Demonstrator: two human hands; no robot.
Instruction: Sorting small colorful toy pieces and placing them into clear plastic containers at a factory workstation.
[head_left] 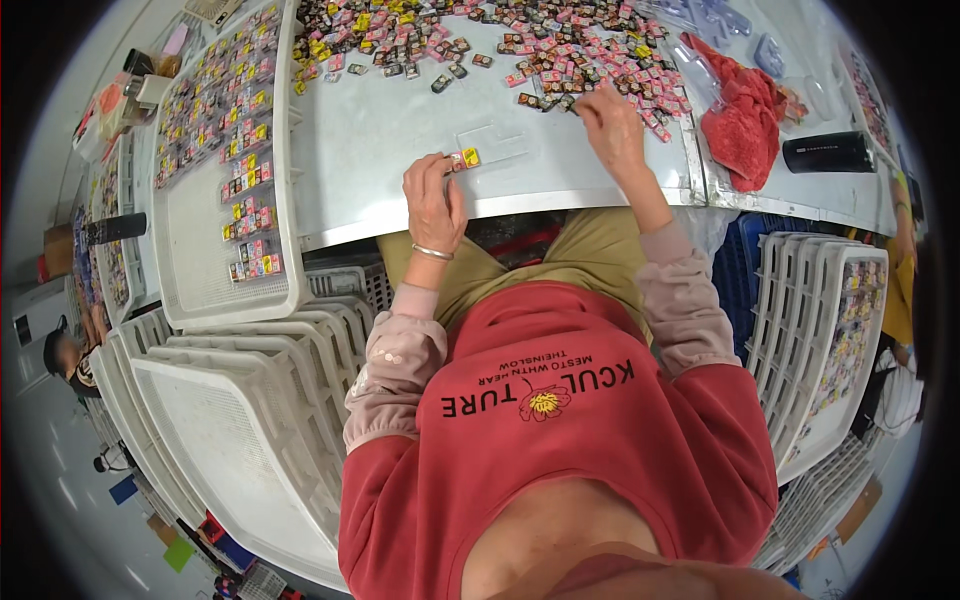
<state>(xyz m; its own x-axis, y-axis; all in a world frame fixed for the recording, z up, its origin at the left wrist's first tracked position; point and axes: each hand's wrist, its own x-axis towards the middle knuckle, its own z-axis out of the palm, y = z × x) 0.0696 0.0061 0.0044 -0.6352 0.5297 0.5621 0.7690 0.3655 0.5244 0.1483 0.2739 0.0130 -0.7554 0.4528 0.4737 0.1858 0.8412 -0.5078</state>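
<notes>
My left hand (432,205) is closed at the near part of the table, fingertips at a small pink-and-dark box (456,160). A yellow-labelled small box (471,157) lies right beside it. Both sit at the left end of a clear plastic tray (500,143) that lies on the table. Farther right, my right hand (612,130) is at the near edge of a loose pile of small pink, black and yellow boxes (580,70). Its fingers are bent together; whatever is between them is hidden.
A white crate (225,300) with rows of filled clear trays stands on the left. On the right lie a red cloth (742,115), a black cylinder (828,153) and clear plastic pieces (705,18). White crates (215,410) are stacked low left, others (800,340) low right.
</notes>
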